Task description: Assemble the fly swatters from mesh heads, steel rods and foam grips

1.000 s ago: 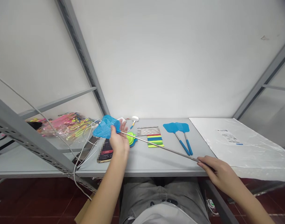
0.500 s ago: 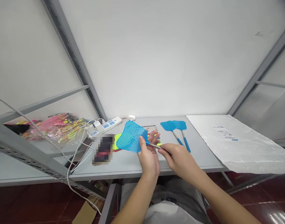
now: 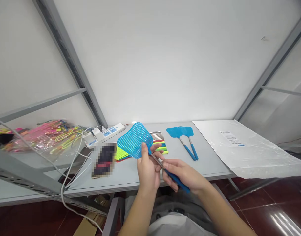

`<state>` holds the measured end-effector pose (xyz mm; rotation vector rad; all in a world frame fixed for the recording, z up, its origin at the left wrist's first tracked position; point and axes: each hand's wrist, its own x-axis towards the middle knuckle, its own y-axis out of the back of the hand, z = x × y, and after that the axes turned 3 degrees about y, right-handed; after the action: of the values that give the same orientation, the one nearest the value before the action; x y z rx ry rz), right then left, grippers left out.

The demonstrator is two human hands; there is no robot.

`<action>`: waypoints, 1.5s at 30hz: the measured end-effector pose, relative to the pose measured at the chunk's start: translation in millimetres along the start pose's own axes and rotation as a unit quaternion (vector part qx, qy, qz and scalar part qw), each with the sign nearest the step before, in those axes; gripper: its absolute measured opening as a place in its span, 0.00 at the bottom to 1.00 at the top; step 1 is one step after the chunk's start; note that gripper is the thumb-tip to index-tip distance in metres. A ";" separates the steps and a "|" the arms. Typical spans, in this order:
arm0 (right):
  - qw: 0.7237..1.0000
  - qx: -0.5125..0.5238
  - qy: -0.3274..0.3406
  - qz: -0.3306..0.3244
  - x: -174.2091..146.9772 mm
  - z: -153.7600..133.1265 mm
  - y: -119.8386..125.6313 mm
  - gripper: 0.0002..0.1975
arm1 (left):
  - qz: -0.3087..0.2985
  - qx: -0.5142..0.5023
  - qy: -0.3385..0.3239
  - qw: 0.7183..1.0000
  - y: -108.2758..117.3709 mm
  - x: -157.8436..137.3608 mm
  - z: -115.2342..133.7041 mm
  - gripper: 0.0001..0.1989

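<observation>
A blue fly swatter point(image 3: 135, 141) with a perforated head, metal shaft and blue grip is held above the table's front part. My left hand point(image 3: 148, 170) grips it where the head meets the shaft, thumb on top. Around the shaft, close to the blue grip, the fingers of my right hand point(image 3: 181, 173) are closed. Behind my left hand lies a stack of swatters point(image 3: 122, 153) in yellow, red and other colours, their coloured handles point(image 3: 162, 149) pointing right. Two more blue swatters point(image 3: 183, 134) rest side by side on the table, slightly overlapping at the heads.
A white power strip point(image 3: 108, 132) with plugs and cables is at the back left, beside a blurred dark item point(image 3: 103, 160). Clear bags of colourful goods point(image 3: 49, 136) lie beyond the metal frame point(image 3: 74, 65). A white plastic package point(image 3: 229, 147) covers the table's right side.
My right hand has turned and now holds nearer the blue grip, which shows below it. The swatter's shaft points more downward. The view has shifted slightly.
</observation>
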<state>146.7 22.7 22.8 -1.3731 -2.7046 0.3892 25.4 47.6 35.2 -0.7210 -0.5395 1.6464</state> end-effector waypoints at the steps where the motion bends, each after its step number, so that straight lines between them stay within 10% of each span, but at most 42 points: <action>1: 0.997 -0.058 0.011 0.039 -4.2 1.0 0.5 0.16 | 0.014 -0.010 -0.014 1.000 -0.9 6.1 -3.4 0.23; 5: 0.917 -0.317 0.046 0.237 -23.9 7.0 12.1 0.13 | 0.026 -0.032 -0.082 0.996 -9.9 32.6 -24.8 0.21; 10: 0.804 -0.430 0.031 0.409 -34.0 20.0 53.8 0.15 | -0.151 0.155 -0.002 0.976 -9.0 50.1 -64.7 0.21; 18: 0.640 -0.469 -0.070 0.605 -37.0 49.4 141.1 0.17 | -0.313 0.499 -0.175 0.789 22.5 50.9 -100.9 0.13; 31: 0.569 -0.551 -0.217 0.570 -6.1 41.1 167.7 0.15 | -0.289 0.551 -0.307 0.720 39.5 67.5 -142.2 0.10; 45: 0.609 -0.570 -0.241 0.495 -5.5 23.5 178.5 0.19 | -0.314 0.575 -0.269 0.706 36.5 65.6 -129.7 0.11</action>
<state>285.1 114.8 -46.5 -3.4324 -1.9443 -1.4506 85.4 99.8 -91.8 0.8379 -0.0290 1.1575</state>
